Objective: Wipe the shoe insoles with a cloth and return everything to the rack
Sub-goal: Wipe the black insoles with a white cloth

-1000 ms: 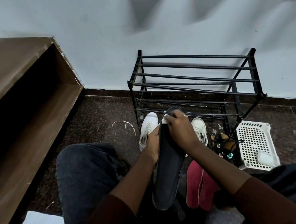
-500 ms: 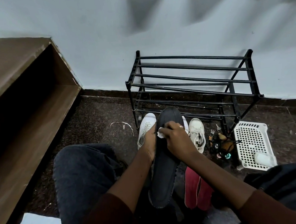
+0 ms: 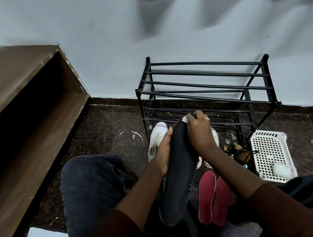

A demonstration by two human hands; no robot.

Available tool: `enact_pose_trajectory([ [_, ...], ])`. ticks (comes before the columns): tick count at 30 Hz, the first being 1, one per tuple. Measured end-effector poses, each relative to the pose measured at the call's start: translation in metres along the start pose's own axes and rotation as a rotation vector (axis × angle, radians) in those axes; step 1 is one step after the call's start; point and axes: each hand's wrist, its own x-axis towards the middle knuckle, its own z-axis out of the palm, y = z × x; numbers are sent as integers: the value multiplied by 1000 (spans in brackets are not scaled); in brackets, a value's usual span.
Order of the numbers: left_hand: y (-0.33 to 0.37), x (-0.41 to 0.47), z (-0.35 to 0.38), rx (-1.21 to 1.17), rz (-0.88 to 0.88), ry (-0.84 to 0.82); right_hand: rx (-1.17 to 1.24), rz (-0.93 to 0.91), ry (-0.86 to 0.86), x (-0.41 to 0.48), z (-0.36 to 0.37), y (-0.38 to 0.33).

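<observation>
A long black insole (image 3: 177, 176) stands tilted above the floor, toe end away from me. My left hand (image 3: 164, 148) holds it from beneath along its left edge. My right hand (image 3: 199, 133) presses a small white cloth (image 3: 185, 119) against the insole's far tip; only a corner of the cloth shows. Two red insoles (image 3: 212, 197) lie side by side on the floor to the right. A white sneaker (image 3: 156, 137) lies left of the black insole, and a second white sneaker (image 3: 214, 133) is mostly hidden behind my right hand. The black metal rack (image 3: 206, 86) stands bare against the wall.
A white perforated plastic basket (image 3: 271, 150) with a small white bottle (image 3: 281, 169) sits right of the rack. Keys and small items (image 3: 236, 150) lie by the rack's leg. A brown wooden shelf unit (image 3: 26, 116) fills the left. My knees frame the dark speckled floor (image 3: 105, 135).
My right hand with the cloth has slid from the insole's upper part back up to its far tip. The left hand keeps its hold.
</observation>
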Motion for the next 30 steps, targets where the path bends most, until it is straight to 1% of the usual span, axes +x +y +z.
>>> enact_pose_trajectory([
  [3,1,0,1,29,-10,5,53,-13,8,-3,5,-1],
  [6,1,5,-2,66,-3,57,104,-90,-38,-13,8,-5],
  [10,5,10,-10,150,103,97,171,-255,-93,-34,7,-18],
  [14,5,9,-13,189,143,82,183,-301,-100,-42,6,-17],
  [18,5,10,-8,205,163,80,90,-292,-97,-31,2,-19],
  [23,5,7,-2,118,89,91,-22,-201,-39,-8,-5,-12],
  [26,6,8,-1,87,75,33,-55,-134,9,1,-6,-8],
  [30,5,10,-2,58,71,54,-33,-114,63,-3,-3,-11],
])
